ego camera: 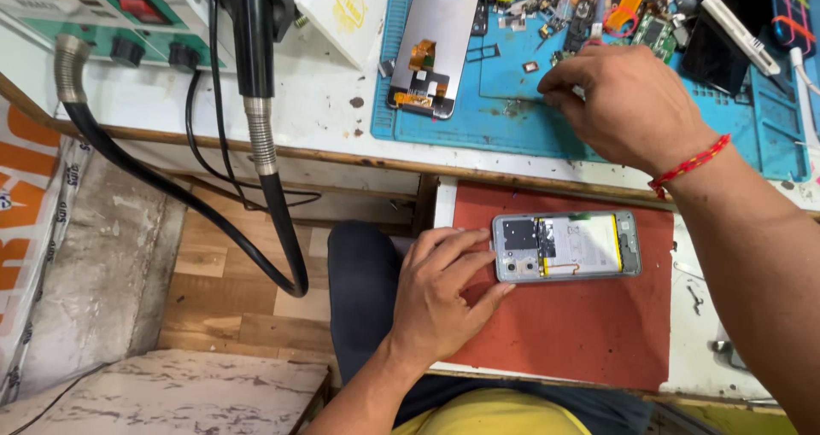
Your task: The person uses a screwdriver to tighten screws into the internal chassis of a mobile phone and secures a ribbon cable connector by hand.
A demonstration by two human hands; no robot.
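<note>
Left hand point(440, 294) is spread loosely on the red mat point(589, 332), fingertips pressed to the near end of the opened phone point(565, 245), steadying it without closing around it (back cover off, battery and board exposed). Up on the blue work mat point(512, 119), the right hand point(619, 102) is curled over the scattered small parts point(555, 25), fingers bent down, though whether it has pinched anything I cannot tell. A detached screen panel point(431, 46) lies just left of it.
</note>
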